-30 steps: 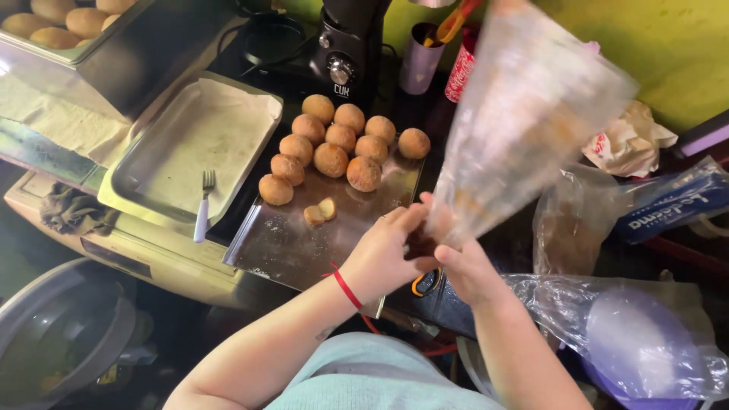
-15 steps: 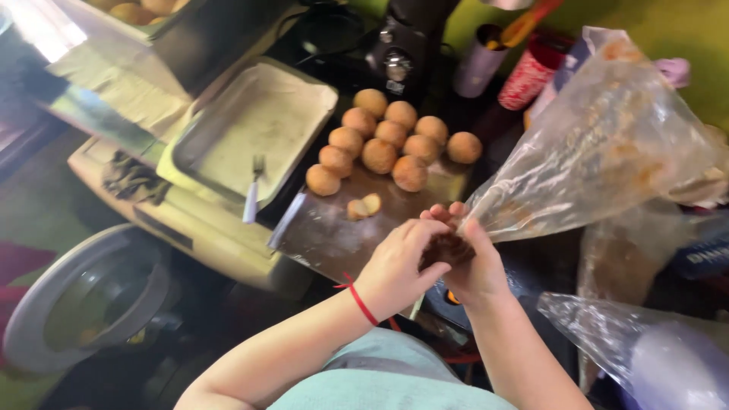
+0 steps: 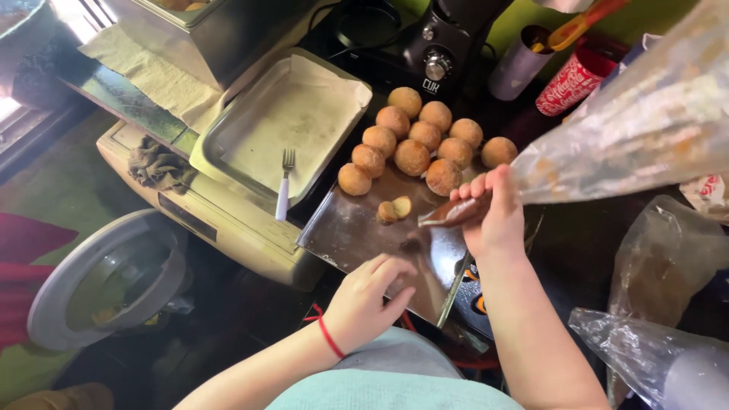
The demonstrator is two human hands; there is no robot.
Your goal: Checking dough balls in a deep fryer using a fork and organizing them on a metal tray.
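My right hand [image 3: 495, 215] grips the narrow end of a clear piping bag [image 3: 645, 129] with brown filling, its tip lying over a flat metal tray [image 3: 357, 228]. My left hand [image 3: 368, 300], with a red band at the wrist, hovers over the tray's near edge with fingers loosely curled and nothing in it. Several round golden-brown balls [image 3: 414, 144] sit in a cluster at the tray's far end. A split ball [image 3: 395, 209] lies apart from them, just left of the bag's tip.
A deep metal pan [image 3: 250, 114] lined with paper holds a white-handled fork [image 3: 285, 186]. Behind stand a black appliance [image 3: 448, 42], a grey cup [image 3: 520, 68] and a red can [image 3: 569, 80]. Plastic bags [image 3: 661, 266] lie at right; a round white bin [image 3: 106, 277] sits below left.
My left hand has let go of the bag's tip and dropped back toward the tray's near edge. My right hand now holds the bag alone, with its tip nearer the split ball.
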